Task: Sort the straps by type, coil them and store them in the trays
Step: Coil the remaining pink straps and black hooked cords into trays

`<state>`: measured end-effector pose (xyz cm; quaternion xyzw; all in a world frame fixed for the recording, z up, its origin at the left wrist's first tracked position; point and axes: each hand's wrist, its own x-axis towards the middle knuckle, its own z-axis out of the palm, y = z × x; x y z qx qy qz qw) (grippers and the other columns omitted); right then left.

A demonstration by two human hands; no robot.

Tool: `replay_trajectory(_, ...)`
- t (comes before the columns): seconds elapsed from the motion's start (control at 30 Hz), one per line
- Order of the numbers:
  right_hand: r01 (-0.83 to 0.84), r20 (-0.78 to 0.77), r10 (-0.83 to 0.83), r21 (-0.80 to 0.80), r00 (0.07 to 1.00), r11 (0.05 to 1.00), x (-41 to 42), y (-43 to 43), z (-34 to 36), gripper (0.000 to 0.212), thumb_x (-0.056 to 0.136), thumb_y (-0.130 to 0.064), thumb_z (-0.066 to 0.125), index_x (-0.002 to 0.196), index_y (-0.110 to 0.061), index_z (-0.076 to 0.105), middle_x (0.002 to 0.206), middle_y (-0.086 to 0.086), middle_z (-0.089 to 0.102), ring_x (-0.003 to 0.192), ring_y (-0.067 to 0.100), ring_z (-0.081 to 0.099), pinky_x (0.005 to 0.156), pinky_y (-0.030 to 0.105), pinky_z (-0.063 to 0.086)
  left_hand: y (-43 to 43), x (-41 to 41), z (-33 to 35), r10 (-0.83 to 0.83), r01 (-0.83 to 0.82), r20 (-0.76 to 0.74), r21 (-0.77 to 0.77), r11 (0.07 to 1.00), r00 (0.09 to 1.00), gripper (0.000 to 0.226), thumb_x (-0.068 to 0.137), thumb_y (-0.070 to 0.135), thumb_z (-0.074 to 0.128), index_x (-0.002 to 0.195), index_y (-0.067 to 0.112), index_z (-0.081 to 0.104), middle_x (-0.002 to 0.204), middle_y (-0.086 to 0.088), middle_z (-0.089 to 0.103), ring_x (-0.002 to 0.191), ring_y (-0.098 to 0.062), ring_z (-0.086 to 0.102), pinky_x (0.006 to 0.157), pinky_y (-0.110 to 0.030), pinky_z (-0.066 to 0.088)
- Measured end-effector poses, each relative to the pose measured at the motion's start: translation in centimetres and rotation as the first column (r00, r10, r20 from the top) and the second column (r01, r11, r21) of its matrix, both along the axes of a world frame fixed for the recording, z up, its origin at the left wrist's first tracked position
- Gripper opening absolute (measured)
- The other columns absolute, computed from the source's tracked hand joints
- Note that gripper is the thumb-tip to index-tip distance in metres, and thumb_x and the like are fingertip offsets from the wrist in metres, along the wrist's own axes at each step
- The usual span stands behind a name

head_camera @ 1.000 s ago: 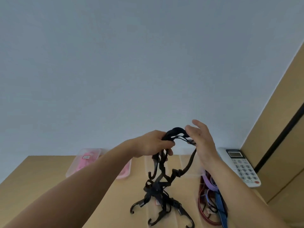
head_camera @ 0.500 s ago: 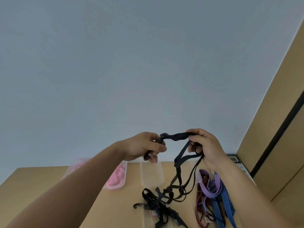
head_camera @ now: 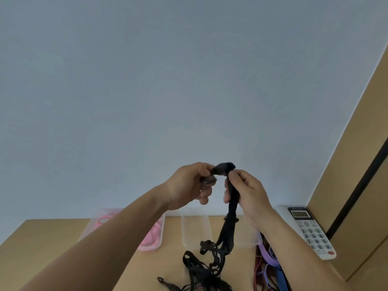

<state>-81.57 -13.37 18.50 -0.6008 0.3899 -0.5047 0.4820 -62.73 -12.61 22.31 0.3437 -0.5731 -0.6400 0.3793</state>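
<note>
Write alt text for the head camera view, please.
A left hand and a right hand grip a black fabric strap raised above a wooden table, its tail hanging to a black tangle. Behind stand translucent plastic trays, one holding pink straps.

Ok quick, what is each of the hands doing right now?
Left hand: closed, pinching the top of the black strap.
Right hand: closed, gripping the same black strap where it hangs down.
</note>
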Motion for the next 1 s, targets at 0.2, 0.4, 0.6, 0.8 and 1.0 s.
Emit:
replay_trajectory(0.2,0.182,0.050,-0.181,-0.028,0.982,0.983,0.2,-0.4,0.7,0.022,0.100,-0.029,0.053,0.084,-0.027,0.068,0.076,-0.004,0.067,0.051,0.016,0.049,0.053,0.032,0.043,0.0,1.1,-1.1,-0.051,0.052,-0.008,0.063,0.997,0.999,0.027,0.088,0.013,0.057,0.110,0.000,0.065,0.079,-0.006,0.064,0.057,-0.017,0.061,0.058,-0.027,0.051)
replay_trajectory(0.4,0.344,-0.063,-0.341,0.049,0.938,0.937,1.8,-0.4,0.0,0.033,0.098,-0.043,0.053,0.088,-0.012,0.060,0.071,0.001,0.073,0.045,0.017,0.060,0.041,0.026,0.045,0.0,0.1,-1.9,0.312,-0.253,0.181,-0.288,0.924,0.933,0.009,0.093,0.013,0.065,0.098,0.006,0.067,0.082,-0.008,0.076,0.066,-0.018,0.070,0.061,-0.025,0.054)
replay_trajectory(0.6,0.376,-0.302,-0.399,-0.133,0.866,0.917,3.4,0.6,-0.4,0.044,0.102,-0.044,0.037,0.076,-0.020,0.063,0.068,-0.006,0.068,0.048,0.010,0.061,0.053,0.027,0.046,0.2,-1.4,-3.1,0.594,-0.447,0.169,-0.508,0.737,0.787,0.014,0.092,0.016,0.066,0.087,0.028,0.073,0.072,0.006,0.072,0.062,-0.006,0.065,0.059,-0.018,0.049)
replay_trajectory(0.8,0.300,-0.333,-0.310,-0.084,0.890,0.950,3.5,1.2,-0.5,0.056,0.102,-0.046,0.033,0.065,-0.017,0.064,0.053,-0.004,0.065,0.049,0.006,0.057,0.056,0.025,0.043,0.4,-2.0,-3.9,0.808,-0.025,0.121,-0.986,0.165,0.576,0.018,0.091,0.013,0.059,0.081,0.011,0.074,0.063,0.001,0.060,0.059,-0.019,0.054,0.051,-0.037,0.047)
replay_trajectory(1.0,0.193,-0.104,-0.181,0.117,0.978,0.974,2.7,1.3,-0.1,0.055,0.097,-0.049,0.051,0.063,-0.008,0.067,0.049,0.006,0.056,0.045,0.015,0.048,0.049,0.023,0.039,-0.1,-0.7,-5.1,0.717,0.003,0.135,-0.983,0.182,0.684,0.018,0.092,0.015,0.066,0.107,0.015,0.076,0.089,0.000,0.066,0.070,-0.019,0.063,0.061,-0.030,0.053)
